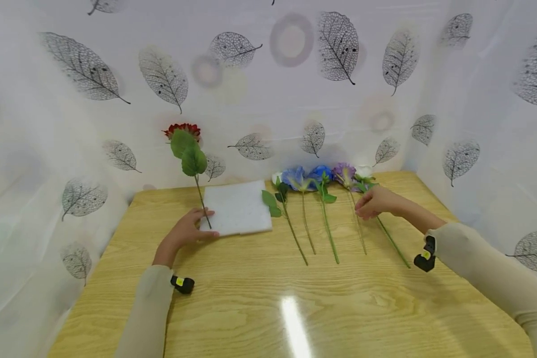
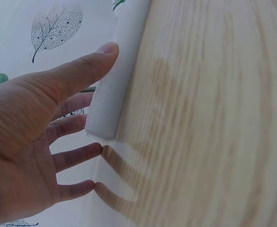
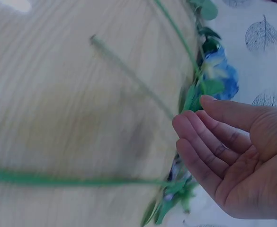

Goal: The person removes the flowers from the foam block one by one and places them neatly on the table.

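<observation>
At the left, a red flower [image 1: 183, 132] with green leaves stands up, its stem foot at the left part of a white foam block [image 1: 239, 208]. My left hand [image 1: 192, 226] is at that block's left end, fingers spread and thumb along the front edge; the left wrist view shows the thumb [image 2: 93, 61] against the block. My right hand [image 1: 378, 201] hovers over the stem of a purple flower [image 1: 344, 171], fingers bent loosely. In the right wrist view, thumb and fingertips [image 3: 183, 125] stand apart, and part of the stem [image 3: 133, 78] passes behind them.
Several other flowers lie side by side right of the block: a white one [image 1: 276, 178], a light blue one [image 1: 297, 178], a dark blue one [image 1: 323, 173], and another white one [image 1: 364, 171] under the right hand. A leaf-print curtain [image 1: 259, 99] surrounds the wooden table [image 1: 232, 303].
</observation>
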Demonstrator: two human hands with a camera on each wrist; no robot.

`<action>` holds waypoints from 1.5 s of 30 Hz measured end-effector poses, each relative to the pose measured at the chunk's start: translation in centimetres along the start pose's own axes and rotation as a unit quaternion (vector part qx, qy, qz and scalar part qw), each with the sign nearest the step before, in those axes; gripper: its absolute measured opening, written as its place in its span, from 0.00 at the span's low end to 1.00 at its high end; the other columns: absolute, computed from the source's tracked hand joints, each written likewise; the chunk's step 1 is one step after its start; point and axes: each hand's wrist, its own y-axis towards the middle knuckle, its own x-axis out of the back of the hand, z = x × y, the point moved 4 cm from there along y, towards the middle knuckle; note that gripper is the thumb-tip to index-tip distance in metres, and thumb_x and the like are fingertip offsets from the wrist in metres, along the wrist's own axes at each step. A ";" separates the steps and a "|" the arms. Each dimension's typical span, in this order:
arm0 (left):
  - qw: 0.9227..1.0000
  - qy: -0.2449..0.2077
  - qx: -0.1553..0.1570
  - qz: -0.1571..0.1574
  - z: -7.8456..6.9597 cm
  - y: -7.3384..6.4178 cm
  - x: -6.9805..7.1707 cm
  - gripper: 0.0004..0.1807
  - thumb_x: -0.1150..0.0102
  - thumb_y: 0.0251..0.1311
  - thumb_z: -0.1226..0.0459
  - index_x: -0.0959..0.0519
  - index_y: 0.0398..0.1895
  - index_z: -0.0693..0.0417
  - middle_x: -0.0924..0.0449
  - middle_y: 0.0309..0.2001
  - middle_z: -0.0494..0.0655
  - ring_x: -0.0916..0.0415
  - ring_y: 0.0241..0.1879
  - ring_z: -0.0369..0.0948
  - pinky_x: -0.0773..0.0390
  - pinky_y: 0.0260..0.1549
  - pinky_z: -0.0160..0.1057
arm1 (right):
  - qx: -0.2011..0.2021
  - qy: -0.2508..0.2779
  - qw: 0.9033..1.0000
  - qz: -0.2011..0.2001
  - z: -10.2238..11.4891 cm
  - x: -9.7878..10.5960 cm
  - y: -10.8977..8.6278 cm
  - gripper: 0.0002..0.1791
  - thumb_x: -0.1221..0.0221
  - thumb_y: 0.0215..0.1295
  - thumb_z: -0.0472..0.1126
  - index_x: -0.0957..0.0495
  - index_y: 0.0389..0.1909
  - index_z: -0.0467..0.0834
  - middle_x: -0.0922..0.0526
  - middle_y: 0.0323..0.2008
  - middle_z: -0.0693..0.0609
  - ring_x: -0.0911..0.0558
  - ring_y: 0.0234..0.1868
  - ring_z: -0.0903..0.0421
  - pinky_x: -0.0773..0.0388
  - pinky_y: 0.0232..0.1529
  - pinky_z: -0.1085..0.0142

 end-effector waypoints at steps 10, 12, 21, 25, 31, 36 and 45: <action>1.000 0.011 -0.002 -0.001 -0.1 0.0 0.0 0.45 0.25 0.56 0.50 0.31 0.73 0.61 0.38 0.73 0.66 0.40 0.73 0.65 0.39 0.73 0.64 | 0.074 0.044 0.996 0.004 7.1 -3.4 4.7 0.19 0.36 0.69 0.38 0.19 0.54 0.29 0.11 0.44 0.36 0.11 0.43 0.45 0.16 0.54 0.44; 1.000 0.012 -0.002 -0.001 0.1 0.0 0.0 0.45 0.25 0.56 0.50 0.31 0.73 0.61 0.38 0.74 0.66 0.40 0.73 0.65 0.39 0.73 0.64 | 0.088 0.056 0.995 0.001 8.5 -4.3 5.7 0.18 0.36 0.69 0.38 0.18 0.54 0.30 0.11 0.44 0.37 0.11 0.43 0.46 0.16 0.54 0.43; 1.000 0.007 0.002 0.000 0.3 0.1 0.0 0.45 0.26 0.57 0.49 0.31 0.73 0.59 0.40 0.75 0.66 0.41 0.74 0.64 0.39 0.73 0.64 | 0.142 0.143 0.979 0.007 15.0 -9.2 9.4 0.17 0.36 0.69 0.36 0.18 0.54 0.30 0.12 0.45 0.35 0.16 0.52 0.33 0.20 0.57 0.38; 1.000 0.003 0.007 0.001 0.2 0.1 0.0 0.45 0.26 0.57 0.49 0.31 0.73 0.59 0.40 0.75 0.66 0.41 0.74 0.64 0.40 0.73 0.63 | 0.148 0.162 0.975 0.019 17.5 -11.6 10.8 0.18 0.36 0.69 0.36 0.19 0.55 0.30 0.10 0.43 0.40 0.13 0.49 0.38 0.20 0.57 0.39; 1.000 -0.003 0.012 0.000 0.1 0.2 0.0 0.45 0.25 0.55 0.48 0.30 0.73 0.59 0.39 0.74 0.66 0.40 0.73 0.64 0.39 0.73 0.63 | 0.185 0.191 0.963 0.038 20.9 -14.7 12.6 0.17 0.38 0.71 0.35 0.19 0.56 0.29 0.11 0.45 0.39 0.10 0.44 0.49 0.17 0.55 0.44; 1.000 -0.003 0.015 -0.002 0.2 0.3 0.0 0.45 0.24 0.55 0.47 0.29 0.72 0.58 0.38 0.74 0.64 0.39 0.73 0.62 0.38 0.73 0.63 | 0.184 0.243 0.952 0.038 23.0 -16.8 13.9 0.15 0.36 0.70 0.36 0.17 0.54 0.33 0.12 0.48 0.38 0.11 0.45 0.50 0.19 0.59 0.42; 1.000 -0.001 0.005 0.001 0.3 0.3 0.1 0.45 0.25 0.55 0.46 0.29 0.72 0.58 0.35 0.73 0.63 0.38 0.72 0.63 0.37 0.71 0.65 | 0.177 0.274 0.944 0.042 25.0 -19.6 15.4 0.19 0.38 0.72 0.35 0.20 0.60 0.32 0.15 0.56 0.37 0.13 0.53 0.46 0.18 0.59 0.47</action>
